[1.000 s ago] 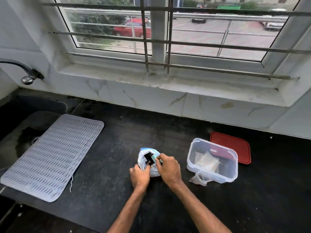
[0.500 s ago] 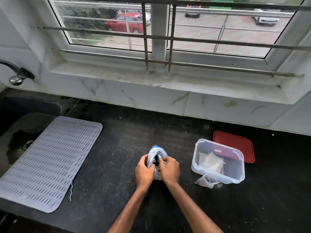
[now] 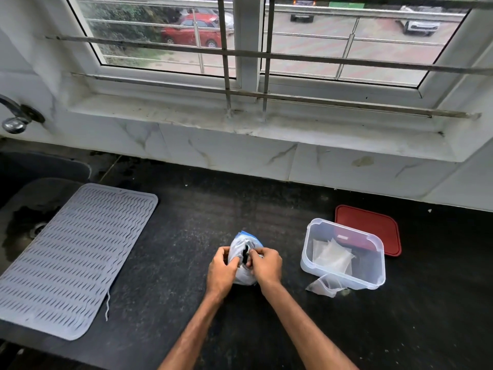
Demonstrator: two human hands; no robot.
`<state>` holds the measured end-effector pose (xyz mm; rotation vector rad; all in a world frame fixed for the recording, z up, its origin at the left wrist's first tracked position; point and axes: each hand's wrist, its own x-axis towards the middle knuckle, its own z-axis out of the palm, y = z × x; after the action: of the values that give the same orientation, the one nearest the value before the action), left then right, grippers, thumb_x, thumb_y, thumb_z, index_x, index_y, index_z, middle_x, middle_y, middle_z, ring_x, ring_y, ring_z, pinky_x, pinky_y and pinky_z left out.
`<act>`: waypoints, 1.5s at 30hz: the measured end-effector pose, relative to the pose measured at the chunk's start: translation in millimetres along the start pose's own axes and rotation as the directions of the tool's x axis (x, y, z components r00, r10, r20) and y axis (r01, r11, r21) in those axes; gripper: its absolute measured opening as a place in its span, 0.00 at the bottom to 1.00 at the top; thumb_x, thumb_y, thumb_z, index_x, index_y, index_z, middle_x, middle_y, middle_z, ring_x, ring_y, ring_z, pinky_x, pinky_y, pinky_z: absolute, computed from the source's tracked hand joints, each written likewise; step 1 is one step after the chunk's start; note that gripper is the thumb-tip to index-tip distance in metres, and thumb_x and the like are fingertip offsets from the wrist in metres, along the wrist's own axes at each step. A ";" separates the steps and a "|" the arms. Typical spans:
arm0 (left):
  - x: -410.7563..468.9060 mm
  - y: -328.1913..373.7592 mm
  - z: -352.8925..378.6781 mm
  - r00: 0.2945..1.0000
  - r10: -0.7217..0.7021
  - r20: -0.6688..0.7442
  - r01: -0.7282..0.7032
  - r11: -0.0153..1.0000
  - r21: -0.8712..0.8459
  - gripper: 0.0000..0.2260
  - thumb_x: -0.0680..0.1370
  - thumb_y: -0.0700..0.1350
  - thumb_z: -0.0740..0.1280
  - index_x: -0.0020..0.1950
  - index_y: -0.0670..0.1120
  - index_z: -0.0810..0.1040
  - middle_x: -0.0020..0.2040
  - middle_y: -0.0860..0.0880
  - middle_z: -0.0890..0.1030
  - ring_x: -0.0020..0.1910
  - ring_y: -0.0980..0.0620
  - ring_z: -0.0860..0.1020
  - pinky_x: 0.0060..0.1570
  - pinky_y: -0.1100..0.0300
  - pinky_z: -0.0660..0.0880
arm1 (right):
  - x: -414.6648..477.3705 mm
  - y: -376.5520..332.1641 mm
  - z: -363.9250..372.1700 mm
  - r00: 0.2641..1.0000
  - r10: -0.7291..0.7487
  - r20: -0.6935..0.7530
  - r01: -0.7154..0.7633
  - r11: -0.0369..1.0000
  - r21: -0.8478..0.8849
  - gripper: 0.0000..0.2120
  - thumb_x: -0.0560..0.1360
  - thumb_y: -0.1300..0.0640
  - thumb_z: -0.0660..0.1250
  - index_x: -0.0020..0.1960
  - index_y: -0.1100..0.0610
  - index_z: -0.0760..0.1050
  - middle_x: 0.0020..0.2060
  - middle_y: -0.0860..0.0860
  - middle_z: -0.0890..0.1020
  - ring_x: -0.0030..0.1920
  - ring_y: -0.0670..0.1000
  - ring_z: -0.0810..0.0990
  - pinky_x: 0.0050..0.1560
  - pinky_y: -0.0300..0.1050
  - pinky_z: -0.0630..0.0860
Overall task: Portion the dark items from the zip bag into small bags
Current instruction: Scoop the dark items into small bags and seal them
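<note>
Logged zip bag (image 3: 241,276) upright on counter (image 3: 186,231), just left of clear tub (image 3: 369,281). Left hand (image 3: 221,268) and right hand (image 3: 266,265) both curled, pinching its mouth, dark item (image 3: 245,253) showing between. Small bags (image 3: 332,256) lay in tub, looked unfilled. I judged portioning barely started.
</note>
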<state>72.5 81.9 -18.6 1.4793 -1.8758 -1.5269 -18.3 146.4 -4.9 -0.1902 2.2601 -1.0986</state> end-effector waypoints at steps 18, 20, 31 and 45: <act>-1.4 12.8 -4.1 0.988 -0.034 -0.150 0.017 0.993 -0.114 0.11 0.77 0.41 0.69 0.58 0.45 0.75 0.53 0.48 0.81 0.46 0.55 0.78 0.42 0.65 0.72 | -9.7 -5.5 -23.8 0.998 0.026 0.053 -0.040 0.961 0.275 0.07 0.74 0.59 0.70 0.37 0.57 0.83 0.28 0.53 0.84 0.27 0.47 0.78 0.35 0.45 0.78; -1.1 13.6 -5.3 0.989 -0.027 -0.143 0.009 0.992 -0.128 0.14 0.76 0.37 0.68 0.61 0.44 0.74 0.58 0.46 0.81 0.50 0.53 0.78 0.49 0.62 0.72 | -16.8 -9.6 -34.9 0.996 0.018 0.089 -0.044 0.953 0.301 0.07 0.74 0.59 0.70 0.38 0.56 0.83 0.28 0.53 0.83 0.26 0.47 0.76 0.31 0.41 0.75; -69.2 44.5 29.2 0.804 0.443 -0.397 -0.492 0.870 -0.025 0.21 0.74 0.47 0.65 0.66 0.44 0.72 0.68 0.48 0.74 0.68 0.52 0.71 0.68 0.57 0.66 | -57.7 -10.7 -141.0 0.973 0.017 0.231 -0.124 0.880 0.458 0.04 0.77 0.57 0.69 0.44 0.57 0.81 0.28 0.50 0.80 0.24 0.44 0.69 0.22 0.34 0.60; -154.4 34.4 166.5 0.945 0.327 0.019 -0.326 0.934 0.146 0.37 0.68 0.62 0.74 0.72 0.53 0.64 0.67 0.58 0.69 0.66 0.60 0.68 0.62 0.61 0.72 | -53.4 65.6 -247.8 0.996 -0.040 0.078 0.009 0.932 0.362 0.05 0.76 0.59 0.70 0.44 0.60 0.82 0.29 0.55 0.81 0.27 0.47 0.73 0.26 0.35 0.70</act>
<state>-4.6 297.4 0.3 1.1487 -2.1427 -1.2517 -111.0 373.6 86.6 -0.1107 1.9442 -1.4686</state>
